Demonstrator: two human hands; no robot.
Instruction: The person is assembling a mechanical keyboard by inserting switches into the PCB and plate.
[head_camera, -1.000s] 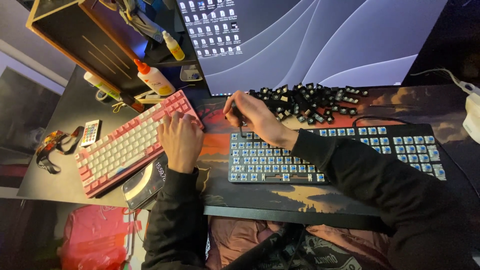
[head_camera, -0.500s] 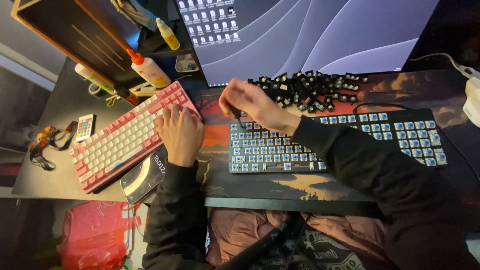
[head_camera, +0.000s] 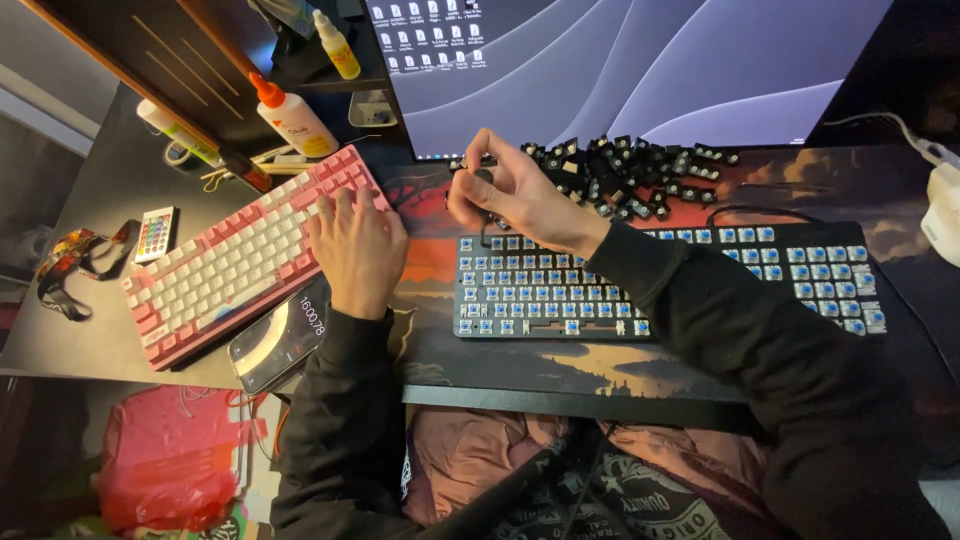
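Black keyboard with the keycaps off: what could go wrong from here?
1. The black keyboard with bare blue switches has every stem exposed; a slip of the right hand, raised over its top-left corner with a small dark tool, could bend one.
2. The loose pile of black keycaps lies unsorted by the monitor; caps could scatter or get mixed up.
3. The left hand rests on the pink and white keyboard and might press keys.

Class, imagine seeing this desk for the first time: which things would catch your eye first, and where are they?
The black keyboard stripped of its caps, blue switches bare, lies mid-desk, with the right hand raised over its top-left corner. Behind it, below the monitor, sits a heap of black keycaps. The left hand rests on the pink-and-white keyboard.
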